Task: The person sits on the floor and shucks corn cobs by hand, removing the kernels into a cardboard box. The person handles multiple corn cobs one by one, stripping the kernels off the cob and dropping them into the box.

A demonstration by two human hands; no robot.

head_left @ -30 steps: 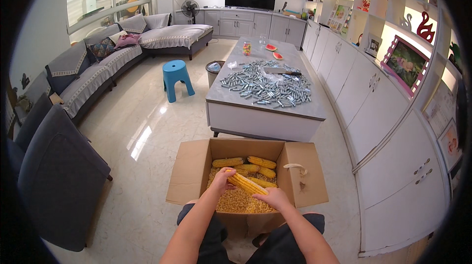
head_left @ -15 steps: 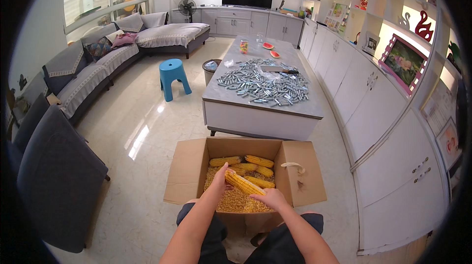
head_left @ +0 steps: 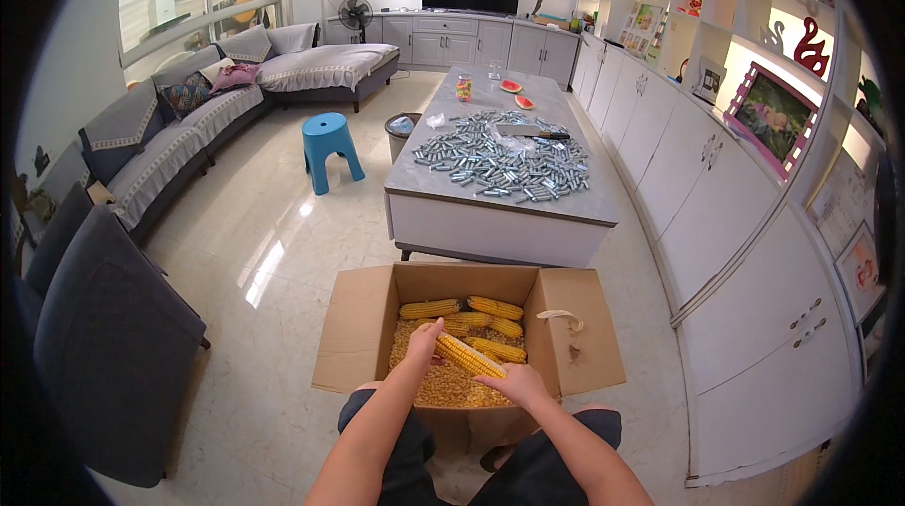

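Corn ear [head_left: 469, 355] stays over the carton [head_left: 353, 327], right hand [head_left: 519, 385] clasping it. I see the left hand [head_left: 423, 342] recurl around it; handling seems unfinished.

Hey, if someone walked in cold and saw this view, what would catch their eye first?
Probably the yellow corn cob held between the left hand and right hand, above a cardboard box of loose kernels and more cobs. Next, the heap of small silvery-blue cylinders on the gray-topped table beyond it, then the bright blue stool left of that table.
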